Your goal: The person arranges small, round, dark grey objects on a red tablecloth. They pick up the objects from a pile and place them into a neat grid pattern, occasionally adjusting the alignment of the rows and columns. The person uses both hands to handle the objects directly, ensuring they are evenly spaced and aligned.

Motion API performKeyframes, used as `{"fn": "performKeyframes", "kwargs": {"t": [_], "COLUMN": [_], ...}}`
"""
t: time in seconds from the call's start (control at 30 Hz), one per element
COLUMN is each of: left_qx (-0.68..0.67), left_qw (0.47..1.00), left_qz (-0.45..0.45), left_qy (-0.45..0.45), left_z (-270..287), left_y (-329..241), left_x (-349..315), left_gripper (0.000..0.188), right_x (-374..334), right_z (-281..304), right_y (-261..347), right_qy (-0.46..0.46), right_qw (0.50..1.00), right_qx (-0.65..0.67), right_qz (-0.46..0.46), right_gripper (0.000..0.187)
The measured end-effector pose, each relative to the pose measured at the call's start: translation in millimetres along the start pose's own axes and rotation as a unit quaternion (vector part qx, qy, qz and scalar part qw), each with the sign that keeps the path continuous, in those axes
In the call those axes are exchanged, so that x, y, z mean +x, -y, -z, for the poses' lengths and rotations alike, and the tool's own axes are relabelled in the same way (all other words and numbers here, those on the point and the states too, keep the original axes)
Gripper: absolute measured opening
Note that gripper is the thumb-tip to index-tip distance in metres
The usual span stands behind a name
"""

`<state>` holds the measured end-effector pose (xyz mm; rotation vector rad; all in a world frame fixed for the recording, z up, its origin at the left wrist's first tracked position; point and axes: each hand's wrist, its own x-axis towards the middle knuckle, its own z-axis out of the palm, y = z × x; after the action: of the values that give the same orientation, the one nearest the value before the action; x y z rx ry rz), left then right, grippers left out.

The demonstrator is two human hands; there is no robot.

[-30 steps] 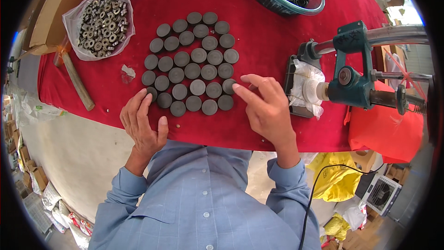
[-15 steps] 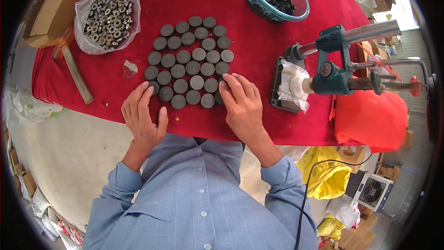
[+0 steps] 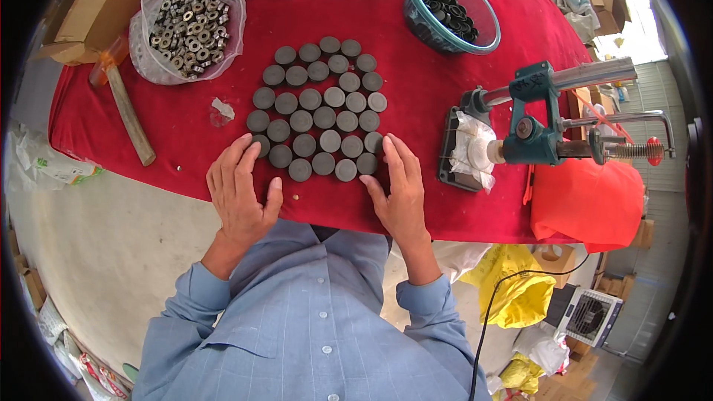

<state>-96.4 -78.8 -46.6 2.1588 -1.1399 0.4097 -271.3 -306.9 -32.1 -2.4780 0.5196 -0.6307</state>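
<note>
Several round dark grey caps (image 3: pixel 324 117) lie flat in a loose cluster on the red cloth. My left hand (image 3: pixel 241 191) rests at the cluster's near left edge, fingertips by the outermost cap there, thumb apart from the fingers. At the near right edge is my right hand (image 3: pixel 402 191), fingers stretched out, fingertips and thumb touching or nearly touching the outer caps. Neither hand grips anything. Between the hands, the nearest row of caps sits close to the table's front edge.
Metal rings fill a plastic bag (image 3: pixel 236 33) at the far left, near a hammer (image 3: pixel 129 115) and cardboard box (image 3: pixel 111 7). A clear bowl (image 3: pixel 486 44) holds black parts. The green hand press (image 3: pixel 536 122) stands right, beside a red bag (image 3: pixel 587 200).
The whole scene has shifted slightly in view. My right hand has turned more upright, and its thumb is spread to the near right caps. Caps at the right edge sit a little differently.
</note>
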Motion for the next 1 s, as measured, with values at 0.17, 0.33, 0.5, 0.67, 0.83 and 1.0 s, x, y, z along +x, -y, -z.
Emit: {"fn": "performKeyframes", "kwargs": {"t": [0.17, 0.33, 0.5, 0.67, 0.83, 1.0], "left_qx": [-0.006, -0.039, -0.036, -0.117, -0.136, -0.17], "left_qw": [0.999, 0.994, 0.986, 0.983, 0.981, 0.977], "left_qz": [0.024, 0.075, 0.103, 0.101, 0.107, 0.107], "left_qy": [0.024, 0.074, 0.125, 0.104, 0.088, 0.069], "left_z": [0.4, 17.0, 17.4, 3.7, 3.6, 4.5], "left_y": [-3.1, -7.8, -7.6, -1.2, 4.8, 7.9], "left_x": [2.5, 9.1, 14.9, 27.0, 25.2, 15.7], "left_gripper": [0.075, 0.087, 0.1, 0.099, 0.101, 0.097], "right_x": [11.3, 3.0, 5.3, 14.8, 24.2, 47.5], "right_z": [-8.0, 5.3, -4.0, -20.5, 1.0, -1.3], "right_y": [-3.1, 12.1, 29.5, 21.0, 31.3, 35.6], "right_qy": [0.006, 0.031, 0.031, -0.015, 0.027, 0.007], "right_qw": [1.0, 0.997, 0.996, 0.997, 0.995, 0.988], "right_qx": [0.014, 0.047, -0.004, -0.049, -0.035, -0.128], "right_qz": [-0.008, -0.057, -0.079, -0.065, -0.088, 0.082], "right_gripper": [0.078, 0.088, 0.104, 0.101, 0.087, 0.058]}}
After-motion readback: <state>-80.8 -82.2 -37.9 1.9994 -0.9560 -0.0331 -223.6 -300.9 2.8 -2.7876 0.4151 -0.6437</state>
